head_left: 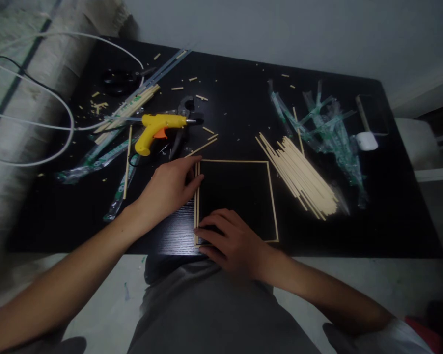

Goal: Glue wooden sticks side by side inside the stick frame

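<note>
A square frame of thin wooden sticks point(273, 201) lies flat near the table's front edge. Along its left side, a second wooden stick point(196, 201) runs close beside the frame's own stick. My left hand point(175, 184) is closed at the upper left corner, thumb and fingers on the sticks there. At the lower left corner, my right hand point(232, 241) has its fingertips closed on the same pair of sticks. Part of the frame's bottom side is hidden under my right hand. A yellow hot glue gun point(157, 129) rests on its side beyond my left hand.
A bundle of wooden sticks point(306, 177) lies right of the frame, near crumpled clear-green plastic wrappers point(335, 128). Further right are a phone point(371, 115) and a white case point(367, 141). Black scissors point(122, 79), more sticks point(144, 101), offcuts and a white cable point(72, 118) occupy the left.
</note>
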The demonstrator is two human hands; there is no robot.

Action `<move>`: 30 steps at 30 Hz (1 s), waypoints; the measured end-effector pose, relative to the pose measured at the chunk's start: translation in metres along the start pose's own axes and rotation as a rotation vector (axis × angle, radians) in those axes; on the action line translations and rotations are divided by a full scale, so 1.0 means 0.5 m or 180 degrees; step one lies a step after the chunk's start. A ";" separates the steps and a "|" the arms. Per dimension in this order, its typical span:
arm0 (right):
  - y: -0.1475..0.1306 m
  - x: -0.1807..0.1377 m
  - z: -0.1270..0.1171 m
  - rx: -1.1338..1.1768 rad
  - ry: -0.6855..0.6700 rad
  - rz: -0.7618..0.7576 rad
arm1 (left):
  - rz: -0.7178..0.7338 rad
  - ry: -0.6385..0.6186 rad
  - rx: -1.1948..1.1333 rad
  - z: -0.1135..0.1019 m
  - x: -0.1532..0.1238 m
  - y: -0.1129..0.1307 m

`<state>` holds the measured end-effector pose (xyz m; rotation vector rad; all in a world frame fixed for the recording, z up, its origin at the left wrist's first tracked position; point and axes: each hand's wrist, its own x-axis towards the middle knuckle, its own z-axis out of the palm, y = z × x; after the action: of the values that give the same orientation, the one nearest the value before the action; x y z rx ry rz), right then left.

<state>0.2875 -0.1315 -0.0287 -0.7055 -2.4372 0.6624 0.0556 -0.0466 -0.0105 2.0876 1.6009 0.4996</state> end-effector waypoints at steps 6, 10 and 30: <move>-0.004 -0.001 0.002 0.0019 0.0062 0.0016 | -0.0056 -0.0036 -0.0036 0.001 -0.003 0.004; -0.003 -0.001 0.005 0.0027 0.0157 -0.0018 | -0.0093 -0.0065 -0.0129 0.001 -0.003 0.006; -0.004 -0.006 0.010 -0.0229 -0.0101 0.0021 | -0.0044 0.0101 -0.0328 0.008 0.000 0.000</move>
<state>0.2864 -0.1363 -0.0323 -0.7368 -2.4995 0.5954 0.0578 -0.0470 -0.0137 2.0009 1.5719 0.6005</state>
